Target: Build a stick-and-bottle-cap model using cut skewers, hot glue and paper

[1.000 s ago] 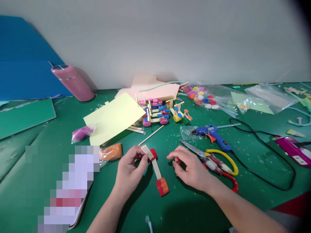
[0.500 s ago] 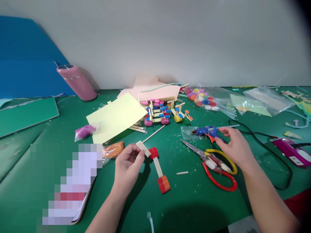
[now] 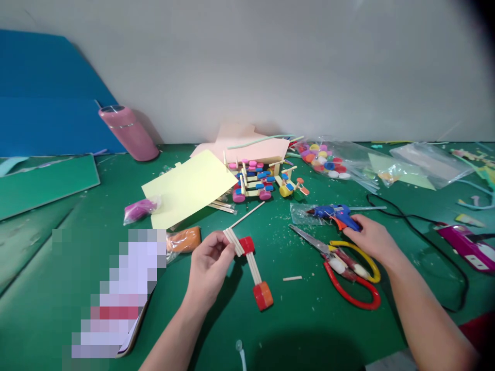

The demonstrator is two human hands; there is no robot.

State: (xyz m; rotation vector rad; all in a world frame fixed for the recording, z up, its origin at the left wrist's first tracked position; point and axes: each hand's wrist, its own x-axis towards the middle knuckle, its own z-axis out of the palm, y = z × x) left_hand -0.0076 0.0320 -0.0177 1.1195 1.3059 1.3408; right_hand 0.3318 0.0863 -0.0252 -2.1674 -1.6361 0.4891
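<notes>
My left hand (image 3: 212,265) is closed, its thumb and fingers pinching a short flat row of wooden sticks (image 3: 233,242). These sticks meet a red block (image 3: 247,245); more sticks run from it down to a red-and-orange block (image 3: 263,296). A single thin stick (image 3: 247,214) lies just behind. My right hand (image 3: 367,238) is closed around the handle of a blue glue gun (image 3: 335,212) with an orange trigger; the fingers are partly hidden. Its nozzle points left over a clear plastic bag. Large scissors (image 3: 340,263) with red and yellow handles lie in front of the gun.
Several small stick models with coloured wheels (image 3: 253,180) stand behind, beside a pale yellow sheet (image 3: 189,185). A bag of coloured caps (image 3: 325,159), a pink bottle (image 3: 133,134), a phone (image 3: 119,304), orange clay (image 3: 184,239) and a purple power strip (image 3: 466,246) with a black cord surround the work.
My right hand has moved from beside the glue gun onto its handle and closed there. My left hand still pinches the sticks. The whole view has shifted slightly.
</notes>
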